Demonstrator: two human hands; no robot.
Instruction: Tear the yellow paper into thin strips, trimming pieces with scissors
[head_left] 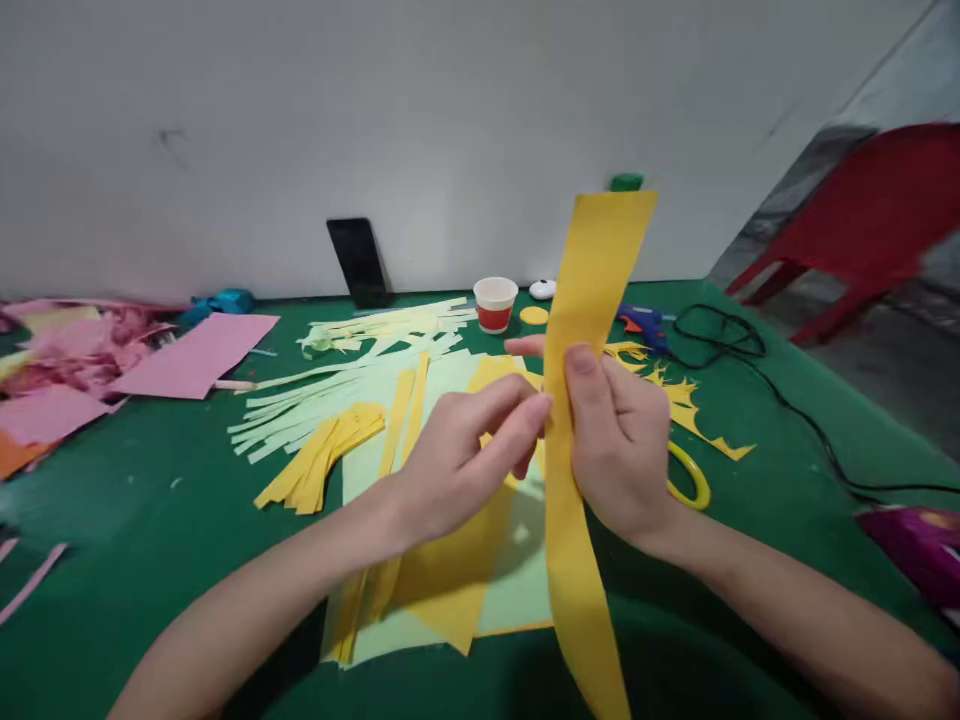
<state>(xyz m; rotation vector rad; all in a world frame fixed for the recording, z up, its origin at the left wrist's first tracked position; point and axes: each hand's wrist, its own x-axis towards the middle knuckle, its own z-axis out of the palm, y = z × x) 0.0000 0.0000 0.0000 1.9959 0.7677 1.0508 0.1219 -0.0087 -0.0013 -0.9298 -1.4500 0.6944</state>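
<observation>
A long yellow paper strip (596, 265) stands upright in front of me, its lower end curving down toward the table's near edge. My right hand (626, 450) grips it at mid-length, thumb pressed on its face and one finger showing behind. My left hand (472, 450) is pinched at the strip's left edge. Under my hands lie pale green paper sheets (517, 600) with yellow paper (450, 580) and narrow yellow strips (401, 410) on top. Beside them is a fringed yellow paper piece (322, 455). A yellow scissors handle (697, 475) shows partly behind my right hand.
Pink paper (199, 355) and scraps lie left. A phone (358, 260) leans on the wall near a red-and-white cup (495, 305). A blue glue gun (645, 328) with a black cable (810, 430) and jagged yellow offcuts (686, 405) lie right. A red chair (862, 215) stands beyond.
</observation>
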